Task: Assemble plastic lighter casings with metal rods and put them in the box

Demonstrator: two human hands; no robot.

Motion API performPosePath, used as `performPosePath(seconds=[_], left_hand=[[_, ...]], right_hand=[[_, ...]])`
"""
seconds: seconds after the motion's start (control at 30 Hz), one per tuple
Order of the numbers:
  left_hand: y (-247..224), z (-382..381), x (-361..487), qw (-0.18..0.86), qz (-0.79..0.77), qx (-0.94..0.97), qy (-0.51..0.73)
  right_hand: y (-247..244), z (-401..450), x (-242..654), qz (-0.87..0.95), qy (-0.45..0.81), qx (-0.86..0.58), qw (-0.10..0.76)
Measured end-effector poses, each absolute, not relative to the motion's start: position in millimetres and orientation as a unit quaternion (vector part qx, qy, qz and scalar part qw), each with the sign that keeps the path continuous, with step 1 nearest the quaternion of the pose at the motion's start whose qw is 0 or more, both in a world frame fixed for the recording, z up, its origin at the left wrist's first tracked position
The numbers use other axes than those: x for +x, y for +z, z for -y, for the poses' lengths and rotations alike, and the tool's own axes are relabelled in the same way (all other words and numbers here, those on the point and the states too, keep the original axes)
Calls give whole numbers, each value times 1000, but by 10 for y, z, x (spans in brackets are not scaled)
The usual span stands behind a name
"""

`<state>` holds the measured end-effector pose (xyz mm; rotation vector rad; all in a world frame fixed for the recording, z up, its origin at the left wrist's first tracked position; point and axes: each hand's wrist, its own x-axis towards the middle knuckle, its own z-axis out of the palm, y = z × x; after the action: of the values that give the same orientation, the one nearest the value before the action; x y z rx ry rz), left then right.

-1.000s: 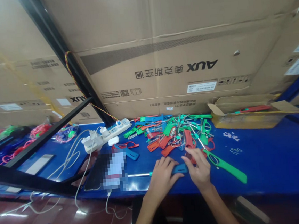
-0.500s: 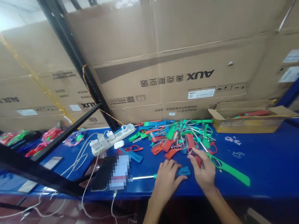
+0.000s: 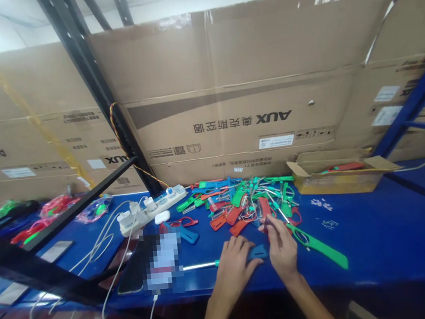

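Observation:
My left hand (image 3: 233, 264) is closed over a blue long-nosed lighter (image 3: 257, 253) lying on the blue table. Its thin metal tube (image 3: 201, 266) points left, and the palm hides its middle. Just to the right, my right hand (image 3: 282, 247) pinches a small dark piece at the fingertips, too blurred to name. Beyond both hands spreads a heap of lighter parts (image 3: 235, 212) in red, green and blue, with clear tubes and metal rods among them. Beside my right hand lies a green lighter (image 3: 320, 247), slanting towards the front edge.
A phone (image 3: 164, 263) on a cable lies to the left, before a white power strip (image 3: 153, 209) with plugs. An open carton (image 3: 339, 183) holding red parts stands at the back right. Black rack posts (image 3: 98, 90) and large cardboard sheets (image 3: 230, 103) close off the back.
The camera view has shifted, so the table sits a little lower and to the left. My left hand stays on the blue lighter; my right fingers have curled in somewhat.

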<state>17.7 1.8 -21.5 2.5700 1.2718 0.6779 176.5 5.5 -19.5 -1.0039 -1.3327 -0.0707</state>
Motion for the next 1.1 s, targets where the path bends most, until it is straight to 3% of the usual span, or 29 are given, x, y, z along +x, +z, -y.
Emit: performPosePath(seconds=[0.37, 0.87, 1.1], left_hand=[[-348, -2, 194, 25, -432, 875, 217], [-302, 14, 216, 11, -437, 880, 186], [-361, -15, 186, 18, -425, 876, 229]], right_hand=[[-306, -122, 1755, 583, -46, -457, 671], [-270, -135, 1725, 574, -66, -477, 662], [-309, -74, 1782, 587, 38, -456, 668]])
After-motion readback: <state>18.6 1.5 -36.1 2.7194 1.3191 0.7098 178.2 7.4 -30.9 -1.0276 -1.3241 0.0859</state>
